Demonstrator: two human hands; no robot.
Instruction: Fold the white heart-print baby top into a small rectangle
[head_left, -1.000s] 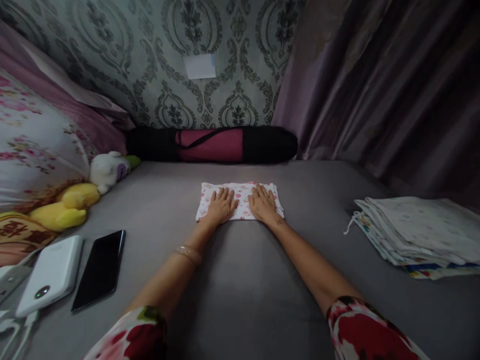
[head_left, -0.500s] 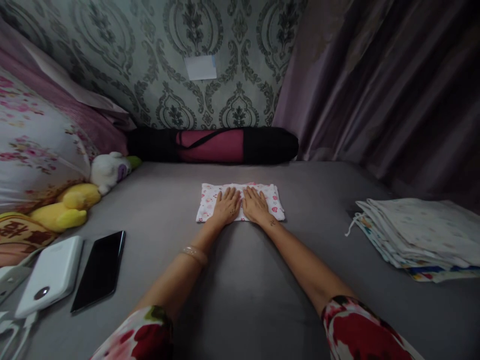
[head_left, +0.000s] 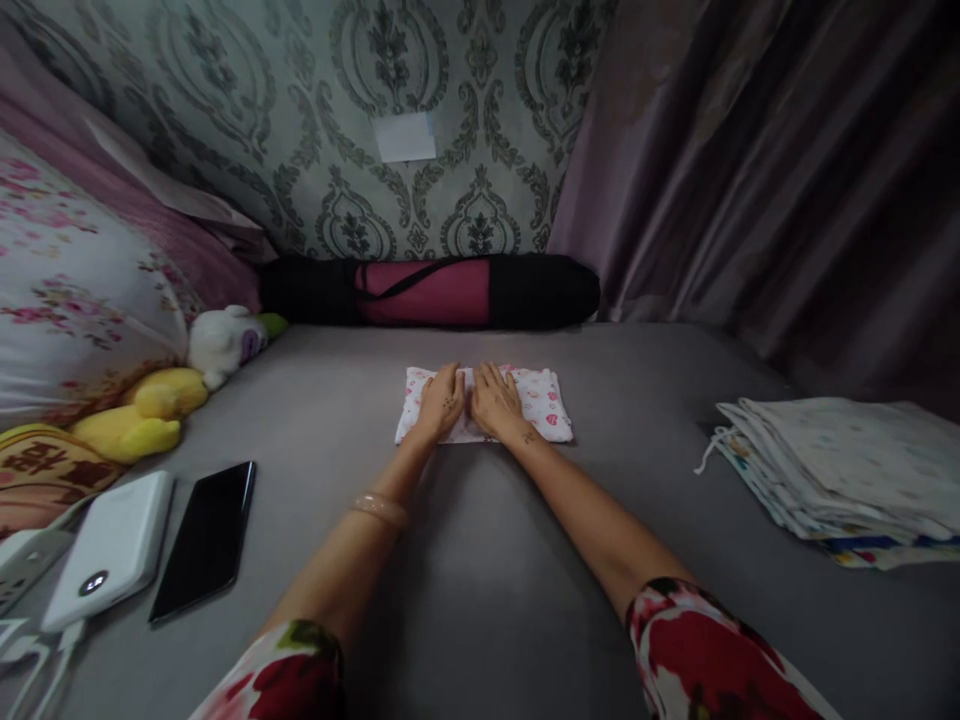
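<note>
A white cloth with pink and red prints (head_left: 545, 405) lies folded into a flat rectangle on the grey bed sheet (head_left: 480, 560). My left hand (head_left: 441, 402) rests on its left half, tilted inward with the fingers stretched forward. Beside it, my right hand (head_left: 496, 402) lies palm down near the cloth's middle, fingers extended. A narrow gap with cloth showing separates the two hands. Neither hand grips anything. The parts of the cloth under the palms are hidden.
Folded cloths (head_left: 847, 470) are stacked at the right. On the left lie a black phone (head_left: 206, 540), a white power bank (head_left: 112, 550) with cables, and plush toys (head_left: 135, 420) against a floral pillow (head_left: 75, 290). A long black-and-pink bag (head_left: 427, 290) lies along the wall.
My left hand has turned onto its inner side and shifted slightly left. My right hand has slid a little to the left. The cloth stays folded in place.
</note>
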